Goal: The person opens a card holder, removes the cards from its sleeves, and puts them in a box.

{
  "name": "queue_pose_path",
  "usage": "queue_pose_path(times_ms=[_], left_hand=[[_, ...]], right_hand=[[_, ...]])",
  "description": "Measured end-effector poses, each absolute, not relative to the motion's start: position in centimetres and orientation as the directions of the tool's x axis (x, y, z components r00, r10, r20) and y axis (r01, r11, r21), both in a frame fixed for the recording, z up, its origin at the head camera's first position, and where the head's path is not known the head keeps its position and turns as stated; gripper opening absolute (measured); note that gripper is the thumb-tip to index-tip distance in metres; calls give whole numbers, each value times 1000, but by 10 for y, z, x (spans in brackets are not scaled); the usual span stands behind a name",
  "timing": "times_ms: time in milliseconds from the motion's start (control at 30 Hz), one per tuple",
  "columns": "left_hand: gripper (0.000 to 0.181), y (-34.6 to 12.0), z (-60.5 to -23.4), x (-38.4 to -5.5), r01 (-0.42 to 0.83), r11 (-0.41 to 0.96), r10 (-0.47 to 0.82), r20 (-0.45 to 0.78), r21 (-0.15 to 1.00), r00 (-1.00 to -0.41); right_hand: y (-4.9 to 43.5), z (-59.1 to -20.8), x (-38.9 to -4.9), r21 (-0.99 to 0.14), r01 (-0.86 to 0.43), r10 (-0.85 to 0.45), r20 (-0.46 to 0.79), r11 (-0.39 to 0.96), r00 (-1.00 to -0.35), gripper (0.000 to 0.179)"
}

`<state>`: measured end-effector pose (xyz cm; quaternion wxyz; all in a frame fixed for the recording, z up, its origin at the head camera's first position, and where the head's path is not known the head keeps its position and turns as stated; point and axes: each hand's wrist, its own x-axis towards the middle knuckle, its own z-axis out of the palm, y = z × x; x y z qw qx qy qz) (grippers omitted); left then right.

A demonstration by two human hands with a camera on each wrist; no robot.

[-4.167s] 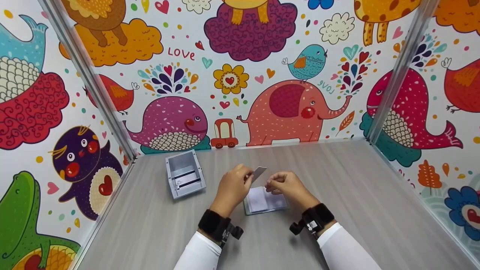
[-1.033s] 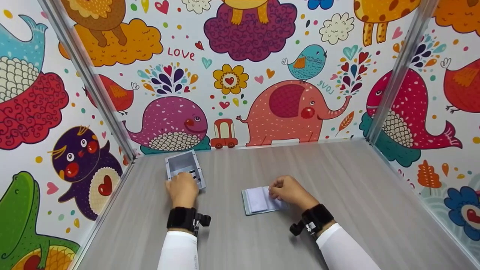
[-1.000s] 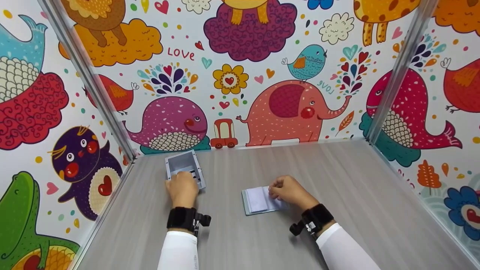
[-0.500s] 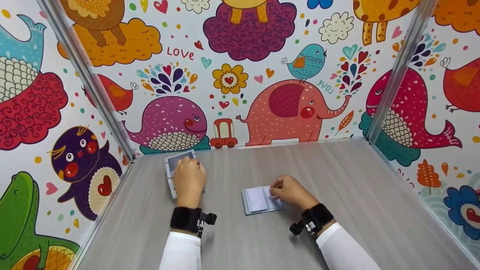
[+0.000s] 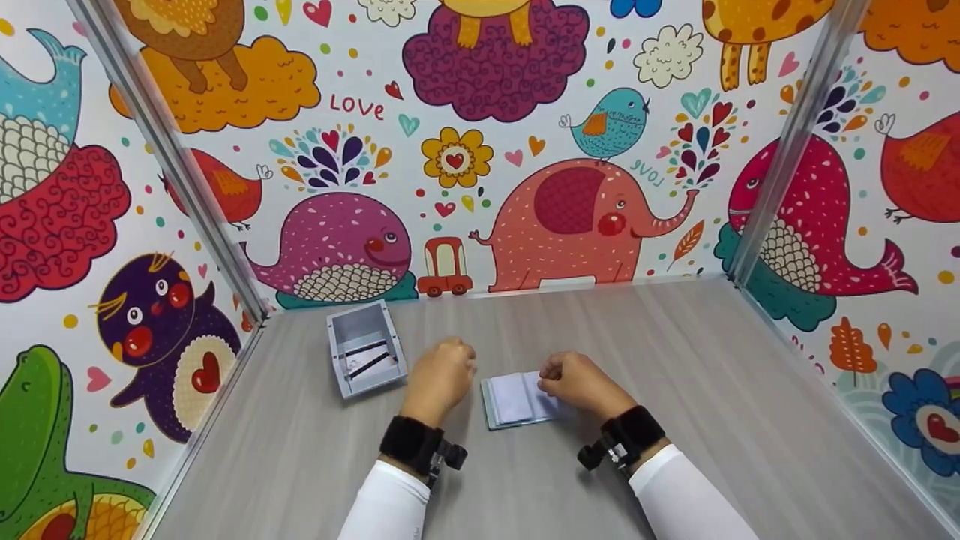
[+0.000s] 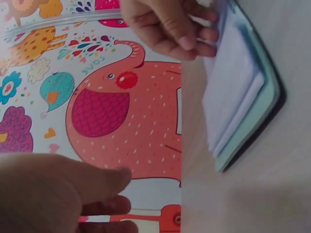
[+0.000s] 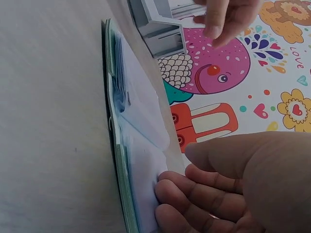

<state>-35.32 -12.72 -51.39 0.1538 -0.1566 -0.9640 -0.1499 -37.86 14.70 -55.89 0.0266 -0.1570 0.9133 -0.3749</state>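
A small booklet (image 5: 511, 399) with a green cover and clear-looking pages lies spread on the table. My left hand (image 5: 441, 379) hovers between it and the grey box (image 5: 346, 386); in the left wrist view the thumb and the loosely bent fingers (image 6: 116, 205) stand apart with nothing between them. At the booklet's right page is my right hand (image 5: 581, 382). Its fingertips (image 7: 167, 191) rest close on the page in the right wrist view, the thumb apart from them. White cards with black stripes (image 5: 369, 365) lie inside the box.
The grey wood-look table (image 5: 300, 465) is bounded by printed cartoon walls (image 5: 450, 90) at the back and both sides. Metal corner posts (image 5: 787, 142) stand at the back corners. A black camera band (image 5: 634, 435) sits on each wrist.
Earlier my left hand held a grey card over the booklet, then reached into the box. It has since come out and moved right, without the card. My right hand has stayed by the booklet.
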Motion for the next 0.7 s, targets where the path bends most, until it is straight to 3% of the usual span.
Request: queue_pose_path(times_ms=[233, 700], left_hand=[[24, -106, -529, -351, 410, 872, 374, 178, 268, -910], [25, -98, -543, -352, 450, 849, 445, 86, 277, -892]], right_hand=[[147, -559, -379, -692, -275, -316, 72, 667, -946, 5], [146, -562, -380, -675, -302, -312, 111, 673, -943, 6]])
